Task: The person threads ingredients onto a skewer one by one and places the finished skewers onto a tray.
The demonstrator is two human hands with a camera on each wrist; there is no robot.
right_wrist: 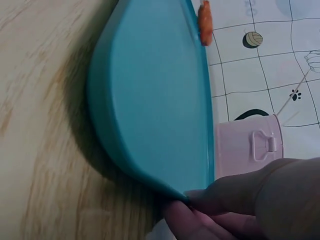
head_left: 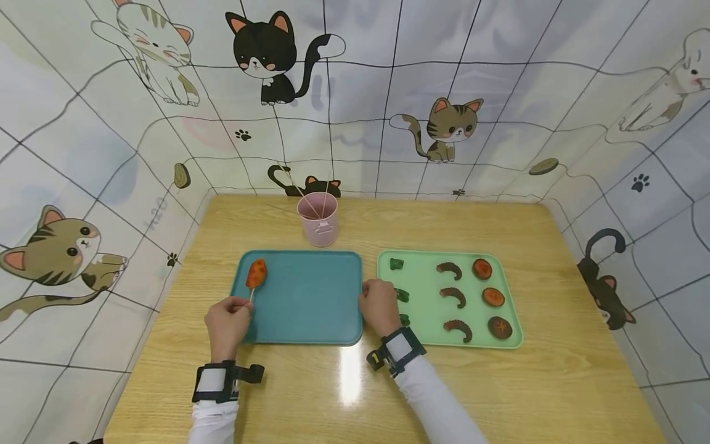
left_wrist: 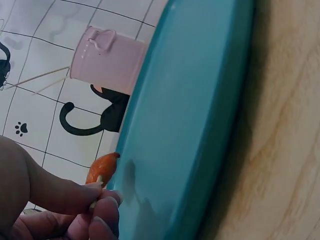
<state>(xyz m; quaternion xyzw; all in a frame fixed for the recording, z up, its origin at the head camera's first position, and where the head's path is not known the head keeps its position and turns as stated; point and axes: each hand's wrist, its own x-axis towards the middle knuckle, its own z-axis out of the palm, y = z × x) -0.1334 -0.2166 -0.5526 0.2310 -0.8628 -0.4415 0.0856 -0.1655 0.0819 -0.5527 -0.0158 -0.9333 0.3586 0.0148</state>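
Note:
My left hand pinches the thin stick of a skewer between thumb and fingertips. An orange-red piece of food, shaped like a chicken wing, sits on the stick's upper end, over the left part of a blue tray. At that tray's right rim, my right hand grips the edge; in the right wrist view the thumb lies on top and the fingers lie under it. The stick's lower end is hidden in the left hand.
A light green tray stands right of the blue one. It bears green pepper-like pieces, curled brown tentacle-like pieces and round mushroom-like pieces. Behind stands a pink bucket with thin sticks. A cat-patterned cloth surrounds the wooden table.

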